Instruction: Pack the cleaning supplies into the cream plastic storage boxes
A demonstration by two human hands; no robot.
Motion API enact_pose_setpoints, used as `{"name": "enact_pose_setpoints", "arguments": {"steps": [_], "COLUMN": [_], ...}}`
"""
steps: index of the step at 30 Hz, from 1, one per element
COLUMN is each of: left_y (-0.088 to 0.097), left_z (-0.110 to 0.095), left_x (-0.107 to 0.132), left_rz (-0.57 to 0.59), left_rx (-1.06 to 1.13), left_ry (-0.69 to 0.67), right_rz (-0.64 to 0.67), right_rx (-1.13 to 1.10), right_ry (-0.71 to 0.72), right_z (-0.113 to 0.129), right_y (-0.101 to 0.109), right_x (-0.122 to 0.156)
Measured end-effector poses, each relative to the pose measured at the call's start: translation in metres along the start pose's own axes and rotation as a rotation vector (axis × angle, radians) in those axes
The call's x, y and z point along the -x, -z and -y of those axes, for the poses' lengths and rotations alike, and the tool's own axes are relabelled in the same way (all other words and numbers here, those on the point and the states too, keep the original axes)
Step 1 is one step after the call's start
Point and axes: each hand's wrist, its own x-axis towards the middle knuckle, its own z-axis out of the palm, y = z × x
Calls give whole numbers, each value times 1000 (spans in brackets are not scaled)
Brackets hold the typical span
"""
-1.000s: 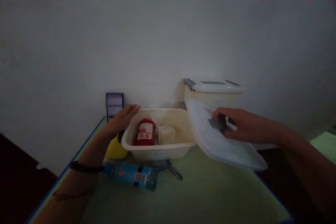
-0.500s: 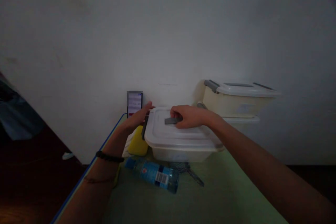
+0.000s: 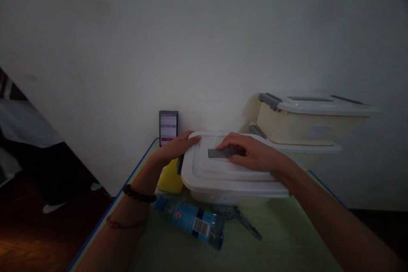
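Note:
A cream plastic storage box (image 3: 219,193) stands on the green table (image 3: 274,242) with its white lid (image 3: 210,170) lying on top. My right hand (image 3: 251,153) lies on the middle of the lid, fingers curled around the grey handle (image 3: 219,153). My left hand (image 3: 178,146) rests on the lid's left rim, fingers stretched over the edge, above a grey side latch (image 3: 180,164).
A blue water bottle (image 3: 191,220) lies in front of the box beside a dark braided cord (image 3: 242,221). A yellow object (image 3: 170,177) sits left of the box, a phone (image 3: 168,127) leans on the wall. Two stacked lidded boxes (image 3: 306,121) stand at right.
The lid, held tilted at the right of the open box a second ago, has been set down on the box. My left hand moved from the box's rim onto the lid.

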Motion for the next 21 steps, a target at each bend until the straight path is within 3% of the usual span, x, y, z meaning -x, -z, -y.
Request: {"name": "enact_pose_setpoints", "arguments": {"steps": [5, 10, 14, 21], "left_y": [-1, 3, 8, 6], "left_z": [-1, 2, 3, -1], "left_x": [-1, -7, -11, -6], "left_rz": [-11, -40, -56, -70], "left_rx": [-33, -154, -238, -277], "left_ry": [18, 59, 88, 110], "right_rz": [-20, -129, -209, -187], "right_rx": [-24, -58, 43, 212], "right_ry": [24, -56, -95, -133], "right_z": [-1, -10, -17, -29], "right_y": [1, -1, 2, -4], "right_x": [2, 17, 25, 28]}}
